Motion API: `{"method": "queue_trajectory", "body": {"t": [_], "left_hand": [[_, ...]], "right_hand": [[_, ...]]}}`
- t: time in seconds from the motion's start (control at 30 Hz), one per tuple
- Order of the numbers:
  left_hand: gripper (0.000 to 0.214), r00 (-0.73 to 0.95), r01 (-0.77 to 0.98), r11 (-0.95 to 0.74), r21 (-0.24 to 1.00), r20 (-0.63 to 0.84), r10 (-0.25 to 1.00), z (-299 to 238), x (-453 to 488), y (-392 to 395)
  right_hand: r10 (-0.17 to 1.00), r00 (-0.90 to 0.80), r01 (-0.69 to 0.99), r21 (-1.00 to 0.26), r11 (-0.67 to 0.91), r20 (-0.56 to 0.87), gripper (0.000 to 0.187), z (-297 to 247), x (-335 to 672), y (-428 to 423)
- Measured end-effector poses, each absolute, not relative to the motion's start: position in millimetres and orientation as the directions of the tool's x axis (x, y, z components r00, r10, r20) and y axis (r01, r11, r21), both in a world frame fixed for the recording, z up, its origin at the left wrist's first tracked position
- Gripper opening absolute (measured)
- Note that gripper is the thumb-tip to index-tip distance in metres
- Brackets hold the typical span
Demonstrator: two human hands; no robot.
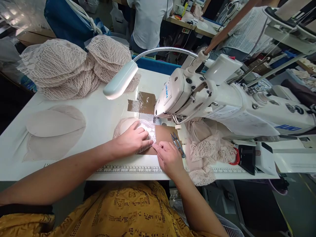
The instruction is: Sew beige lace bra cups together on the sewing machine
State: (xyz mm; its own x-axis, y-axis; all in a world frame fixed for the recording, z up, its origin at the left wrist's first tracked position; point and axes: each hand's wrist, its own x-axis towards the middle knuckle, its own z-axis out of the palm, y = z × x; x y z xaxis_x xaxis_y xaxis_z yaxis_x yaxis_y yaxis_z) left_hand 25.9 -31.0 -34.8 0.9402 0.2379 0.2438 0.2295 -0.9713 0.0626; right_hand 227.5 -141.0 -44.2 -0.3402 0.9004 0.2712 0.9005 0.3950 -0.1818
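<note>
My left hand (133,140) lies with curled fingers pressing a beige lace cup piece (128,126) flat on the white table, just in front of the sewing machine head (184,93). My right hand (169,158) pinches the near edge of the lace and holds small thread snips (178,144), whose blades stick out to the right. The lace lies over a brown patch (163,133) beside the needle plate.
Stacked lace cups (74,67) sit at the far left, plain foam cups (55,123) nearer. A gooseneck lamp (120,80) hangs over the work. Sewn lace pieces (206,153) hang at the right. A ruler strip (130,169) runs along the table's front edge. Other people stand behind.
</note>
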Motion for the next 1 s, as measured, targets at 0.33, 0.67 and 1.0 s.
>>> {"method": "queue_trajectory", "body": {"t": [0.33, 0.67, 1.0], "left_hand": [[0.031, 0.941, 0.244, -0.97, -0.012, 0.245, 0.234, -34.7, 26.0, -33.0], [0.029, 0.935, 0.243, -0.97, 0.023, 0.262, 0.24, -35.2, 26.3, -31.9], [0.037, 0.922, 0.255, -0.957, 0.136, 0.266, 0.283, -40.8, 28.1, -29.0]], "right_hand": [[0.897, -0.319, 0.897, -0.208, 0.39, 0.307, 0.03, -45.0, 228.2, -140.9], [0.915, -0.27, 0.905, -0.245, 0.348, 0.302, 0.036, -48.1, 229.1, -135.7], [0.931, -0.271, 0.928, -0.19, 0.32, 0.245, 0.035, -47.3, 226.0, -131.1]]}}
